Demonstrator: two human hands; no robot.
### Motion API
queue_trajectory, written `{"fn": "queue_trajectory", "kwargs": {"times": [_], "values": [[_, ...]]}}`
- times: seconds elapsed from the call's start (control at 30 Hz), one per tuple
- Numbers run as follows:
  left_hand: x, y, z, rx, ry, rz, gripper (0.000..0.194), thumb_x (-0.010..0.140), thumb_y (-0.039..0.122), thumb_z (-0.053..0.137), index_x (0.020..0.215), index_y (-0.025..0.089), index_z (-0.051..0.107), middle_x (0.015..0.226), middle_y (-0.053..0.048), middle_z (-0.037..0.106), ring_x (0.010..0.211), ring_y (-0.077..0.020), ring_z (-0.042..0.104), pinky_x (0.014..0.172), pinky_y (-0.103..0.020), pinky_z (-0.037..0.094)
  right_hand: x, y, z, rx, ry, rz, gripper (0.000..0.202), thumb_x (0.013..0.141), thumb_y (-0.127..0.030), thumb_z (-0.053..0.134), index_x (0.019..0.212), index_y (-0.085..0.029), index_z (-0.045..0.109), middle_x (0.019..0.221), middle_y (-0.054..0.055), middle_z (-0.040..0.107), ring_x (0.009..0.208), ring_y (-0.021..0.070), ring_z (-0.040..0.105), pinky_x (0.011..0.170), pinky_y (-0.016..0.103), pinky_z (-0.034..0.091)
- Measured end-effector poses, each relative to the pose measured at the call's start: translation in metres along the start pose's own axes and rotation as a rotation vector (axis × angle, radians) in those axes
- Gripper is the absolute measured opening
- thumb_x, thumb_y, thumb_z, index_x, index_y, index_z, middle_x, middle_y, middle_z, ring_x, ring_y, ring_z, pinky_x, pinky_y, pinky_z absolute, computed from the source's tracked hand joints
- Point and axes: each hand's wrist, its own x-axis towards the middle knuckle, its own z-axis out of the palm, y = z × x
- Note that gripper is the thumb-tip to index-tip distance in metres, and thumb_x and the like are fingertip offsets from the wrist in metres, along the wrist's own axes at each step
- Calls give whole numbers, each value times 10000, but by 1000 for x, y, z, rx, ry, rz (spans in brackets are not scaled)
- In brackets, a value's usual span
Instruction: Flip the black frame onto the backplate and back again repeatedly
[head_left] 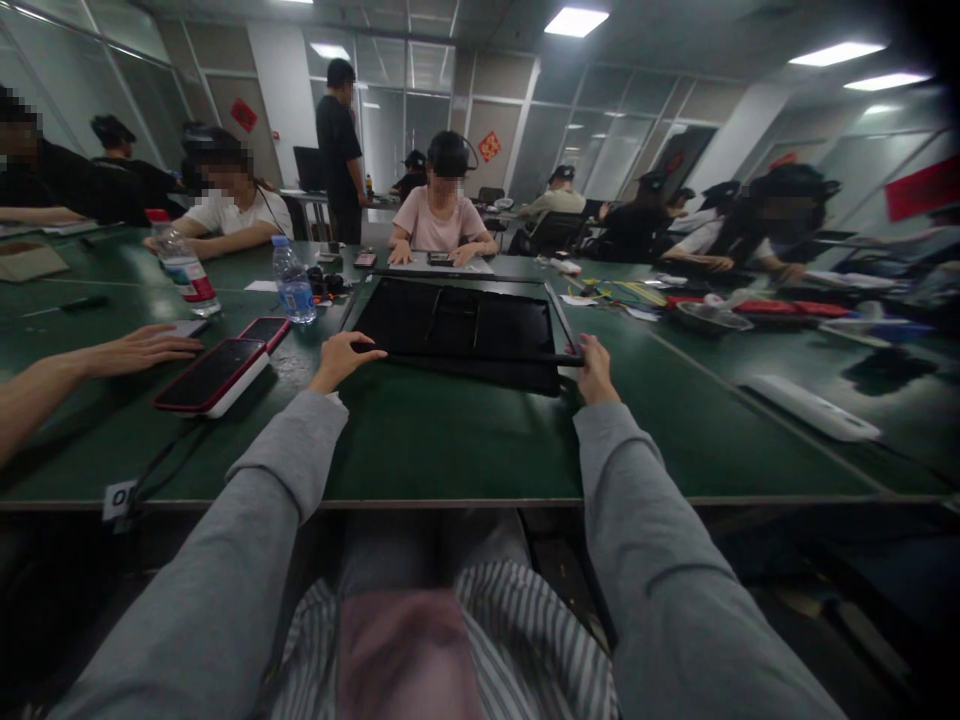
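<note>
A thin dark rectangular frame [480, 358], like a picture frame, spans the space between my two hands, its near side tilted up off the table. My left hand [339, 362] pinches its near left corner between thumb and fingers. On the near right corner, my right hand [595, 370] is closed with the fingers wrapped round the edge. Under the frame lies a flat black board [510, 376], seen through the opening and poking out past the near side. A raised rectangular outline [454, 316] shows on the black surface inside the frame.
On the green table [457, 450], a water bottle [292, 282], a red-capped bottle [187, 268] and a phone on a white block [214, 375] stand left. A co-worker's hand [142, 350] rests beyond them. At right lies a white power strip [814, 408]; cables [622, 292] lie behind.
</note>
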Motion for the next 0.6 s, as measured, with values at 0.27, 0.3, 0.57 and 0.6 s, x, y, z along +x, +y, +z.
{"fn": "queue_trajectory", "kwargs": {"times": [0.27, 0.3, 0.57, 0.6], "values": [[0, -2, 3, 59, -12, 57, 375, 885, 599, 830, 1078, 278, 821, 1274, -92, 785, 1270, -341, 634, 1123, -489, 405, -5, 0, 22, -120, -123, -39, 551, 871, -343, 691, 1402, -203, 651, 1240, 115, 780, 1219, 271, 734, 1181, 527, 538], [-1, -2, 3, 65, -10, 70, 356, 906, 583, 814, 1094, 281, 815, 1298, -90, 779, 1294, -344, 623, 1135, -497, 389, -7, 1, 25, -177, -100, -65, 593, 879, -314, 655, 1458, -191, 627, 1324, 135, 757, 1287, 275, 706, 1218, 536, 501], [-7, 6, 9, 188, -110, 93, 400, 955, 657, 715, 1107, 299, 806, 1327, -100, 747, 1322, -379, 583, 1167, -582, 274, -18, 8, 28, -383, -37, -119, 693, 919, -248, 553, 1601, -124, 526, 1644, 185, 553, 1572, 298, 482, 1341, 557, 331], [-7, 6, 9, 197, -119, 93, 409, 954, 663, 710, 1107, 296, 807, 1332, -105, 741, 1320, -380, 582, 1158, -580, 279, -18, 9, 28, -397, -41, -110, 685, 921, -250, 558, 1593, -120, 535, 1640, 191, 556, 1569, 303, 485, 1340, 555, 334]]}}
